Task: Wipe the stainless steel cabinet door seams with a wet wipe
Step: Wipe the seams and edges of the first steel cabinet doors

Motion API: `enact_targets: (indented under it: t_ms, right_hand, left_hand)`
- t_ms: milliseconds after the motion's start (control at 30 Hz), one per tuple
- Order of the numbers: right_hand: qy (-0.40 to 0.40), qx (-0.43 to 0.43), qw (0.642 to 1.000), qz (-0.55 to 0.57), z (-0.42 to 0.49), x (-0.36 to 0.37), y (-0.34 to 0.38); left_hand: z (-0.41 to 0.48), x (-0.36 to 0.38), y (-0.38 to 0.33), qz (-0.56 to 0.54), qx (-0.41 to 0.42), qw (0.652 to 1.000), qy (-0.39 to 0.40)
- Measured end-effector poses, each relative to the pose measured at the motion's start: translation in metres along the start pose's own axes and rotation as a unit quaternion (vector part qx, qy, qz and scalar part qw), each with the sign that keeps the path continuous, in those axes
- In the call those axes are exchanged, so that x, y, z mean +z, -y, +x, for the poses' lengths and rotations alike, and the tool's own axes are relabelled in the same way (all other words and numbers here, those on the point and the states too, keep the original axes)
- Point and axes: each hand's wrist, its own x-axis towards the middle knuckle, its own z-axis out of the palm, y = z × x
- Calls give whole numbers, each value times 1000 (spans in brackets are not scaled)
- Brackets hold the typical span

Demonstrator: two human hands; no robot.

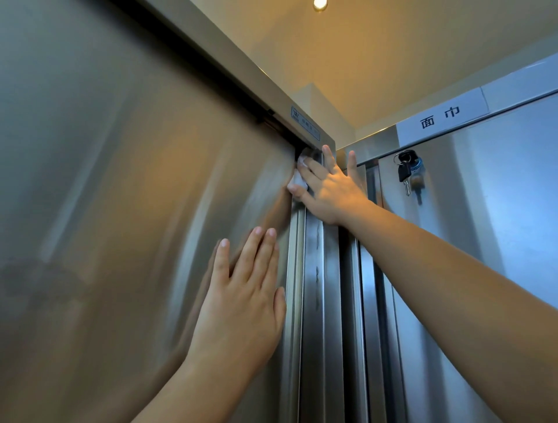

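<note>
Head view: right hand (329,188) pinched the wipe (297,178) into the top of the seam (297,271), two fingers splayed, likely to reach the corner. Left hand (244,302) lay flat on the door (120,181), fingers straight, holding nothing, probably steadying it.

ceiling (392,60): beige | ceiling light (320,3): lit | right-hand cabinet (513,211): white label (440,116), keys (404,174) in lock (419,169)

We had a single view, from the camera worn on the head. It faced forward and tilted steeply upward, very near the steel cabinet door (126,187) on the left, taking in the ceiling (392,60) and a second cabinet (498,196) at right.
</note>
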Motion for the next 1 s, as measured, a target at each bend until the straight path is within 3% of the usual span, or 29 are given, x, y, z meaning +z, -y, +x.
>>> enact_targets:
  t_ms: [733, 833, 1000]
  right_hand:
    - [-35, -79, 996, -15, -101, 35, 29]
    - [-25, -93, 994, -47, -91, 28, 19]
    - [-2, -41, 997, -60, -33, 11, 8]
  left_hand:
    - [-5, -1, -1, 82, 4, 996, 18]
    - [-6, 1, -1, 77, 3, 997, 13]
    - [-6, 0, -1, 70, 7, 997, 7]
